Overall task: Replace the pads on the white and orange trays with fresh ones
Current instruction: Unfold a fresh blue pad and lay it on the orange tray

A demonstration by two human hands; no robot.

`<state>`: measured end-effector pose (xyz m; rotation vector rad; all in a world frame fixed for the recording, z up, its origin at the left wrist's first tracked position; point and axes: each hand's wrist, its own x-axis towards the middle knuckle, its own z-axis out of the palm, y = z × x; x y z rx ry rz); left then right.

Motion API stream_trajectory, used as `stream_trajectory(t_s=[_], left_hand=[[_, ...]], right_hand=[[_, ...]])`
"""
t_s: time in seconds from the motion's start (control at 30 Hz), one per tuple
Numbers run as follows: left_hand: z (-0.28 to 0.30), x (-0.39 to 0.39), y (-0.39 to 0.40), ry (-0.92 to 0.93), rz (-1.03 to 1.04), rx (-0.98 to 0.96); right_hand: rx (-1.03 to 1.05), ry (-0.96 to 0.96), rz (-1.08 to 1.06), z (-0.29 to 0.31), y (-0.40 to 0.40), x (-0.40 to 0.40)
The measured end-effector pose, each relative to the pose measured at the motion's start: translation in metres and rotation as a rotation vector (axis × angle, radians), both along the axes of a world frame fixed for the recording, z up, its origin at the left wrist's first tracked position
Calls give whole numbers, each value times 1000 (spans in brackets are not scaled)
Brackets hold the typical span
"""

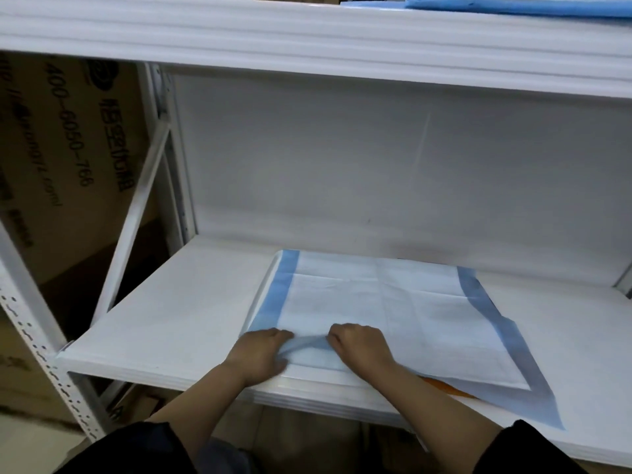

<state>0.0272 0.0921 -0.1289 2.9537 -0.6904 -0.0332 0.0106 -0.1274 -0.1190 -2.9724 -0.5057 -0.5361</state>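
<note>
A white pad with a blue border [359, 302] lies spread over a tray on the lower shelf. The white tray's rim [270, 292] shows along the pad's left side. A sliver of orange tray [448, 388] peeks out beneath the pad's near right edge. My left hand [263, 354] and my right hand [359, 343] sit close together at the pad's near edge, fingers curled, each pinching the blue border strip, which is stretched between them. The pad's right corner hangs over the shelf front.
The white shelf board [171, 319] extends left of the tray. A rack upright [34, 336] stands at the left, with cardboard boxes [68, 148] behind. The upper shelf [307, 39] carries folded blue pads [519, 5] at the top right.
</note>
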Motion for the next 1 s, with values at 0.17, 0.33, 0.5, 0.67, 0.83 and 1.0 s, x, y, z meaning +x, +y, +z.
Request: stream_trajectory(t_s=[0.17,0.33,0.5,0.67,0.83,1.0], left_hand=[[21,19,4,-207,272,-257],[43,32,-8,-316,302,-439],[36,36,2,-237,444,-752],[21,44,4,107,542,-846],[16,57,2,443,560,-912],[14,79,-1,589,629,-1002]], right_hand=[[157,85,-57,23,-8,4],[108,118,-12,33,-2,10],[180,-14,-177,47,-7,27],[224,-114,-274,59,-11,42],[240,-131,-275,55,-15,48],[251,-195,-292,42,-19,53]])
